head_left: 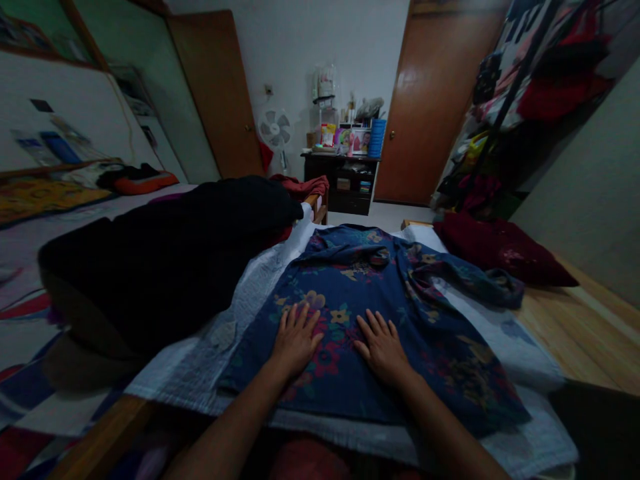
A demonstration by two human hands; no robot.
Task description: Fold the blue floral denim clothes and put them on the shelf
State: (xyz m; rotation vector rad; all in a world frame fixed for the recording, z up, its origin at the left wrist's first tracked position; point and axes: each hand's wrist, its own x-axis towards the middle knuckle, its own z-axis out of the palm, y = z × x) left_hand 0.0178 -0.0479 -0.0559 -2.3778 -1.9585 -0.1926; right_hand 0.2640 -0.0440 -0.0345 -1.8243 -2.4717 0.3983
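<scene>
A dark blue floral shirt (350, 293) is spread out on a pale cloth (220, 340). Flat on its lower middle rests my left hand (296, 339), fingers extended and slightly parted. My right hand (383, 343) lies palm down a little to the right, its fingers spread too. Neither hand grips anything. One sleeve (475, 275) stretches out to the right with a rumpled end, and the other sleeve (345, 255) is folded across the upper part of the shirt.
Left of the pale cloth is a heap of black fabric (165, 260) by a bed. A maroon pillow (500, 250) lies at the right on a wooden surface (600, 327). Farther back stand a dark cabinet (325, 173), a white fan (275, 130) and a wooden door (415, 100).
</scene>
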